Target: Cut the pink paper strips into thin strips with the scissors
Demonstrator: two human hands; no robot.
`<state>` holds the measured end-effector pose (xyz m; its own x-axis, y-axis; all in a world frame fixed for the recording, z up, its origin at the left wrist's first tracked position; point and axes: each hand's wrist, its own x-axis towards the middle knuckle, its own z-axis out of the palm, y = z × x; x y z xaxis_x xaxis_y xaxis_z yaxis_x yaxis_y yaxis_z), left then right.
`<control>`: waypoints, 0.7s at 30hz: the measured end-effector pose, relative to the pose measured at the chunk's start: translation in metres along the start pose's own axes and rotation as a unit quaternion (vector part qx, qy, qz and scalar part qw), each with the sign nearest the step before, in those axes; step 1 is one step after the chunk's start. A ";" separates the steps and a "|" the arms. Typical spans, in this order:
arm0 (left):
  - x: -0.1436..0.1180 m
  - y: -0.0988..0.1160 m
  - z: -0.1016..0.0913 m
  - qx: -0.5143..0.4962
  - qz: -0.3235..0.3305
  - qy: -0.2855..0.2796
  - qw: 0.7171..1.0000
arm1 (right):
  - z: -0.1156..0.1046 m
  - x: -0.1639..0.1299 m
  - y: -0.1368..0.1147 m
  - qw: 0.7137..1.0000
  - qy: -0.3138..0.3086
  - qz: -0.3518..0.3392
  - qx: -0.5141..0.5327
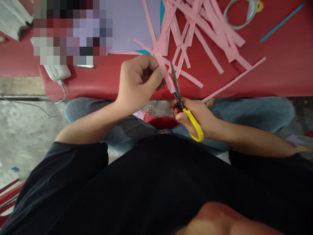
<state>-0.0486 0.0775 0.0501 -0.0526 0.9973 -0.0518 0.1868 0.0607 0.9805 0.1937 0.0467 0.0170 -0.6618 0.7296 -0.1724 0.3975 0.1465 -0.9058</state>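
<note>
Between thumb and fingers, my left hand pinches a pink paper strip near the front edge of the red table. My right hand grips a pair of scissors with a yellow handle, the blades pointing up and away from me. The strip's lower end lies at the base of the blades; whether the blades touch it or are beside it I cannot tell. Just beyond both hands lies a loose heap of pink paper strips, several of them crossing one another.
On the red table lie lavender sheets, a roll of tape and a blue strip. A white charger with a cable sits at the left front edge. Part of the upper left is blurred out.
</note>
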 end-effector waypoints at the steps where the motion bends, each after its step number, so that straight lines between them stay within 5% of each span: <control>1: 0.000 0.000 0.000 -0.004 0.007 -0.002 1.000 | 0.000 0.000 0.000 1.000 0.000 -0.003 -0.001; 12: 0.014 -0.030 0.001 -0.047 0.141 -0.030 0.988 | 0.004 0.001 0.004 0.999 0.031 -0.031 0.030; 21: 0.015 -0.029 0.000 -0.091 0.159 -0.034 0.983 | 0.004 0.000 0.001 0.999 0.047 -0.013 0.013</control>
<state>-0.0543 0.0908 0.0210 0.0459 0.9656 0.2558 0.0043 -0.2562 0.9666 0.1916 0.0444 0.0146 -0.6086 0.7853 -0.1135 0.3642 0.1494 -0.9193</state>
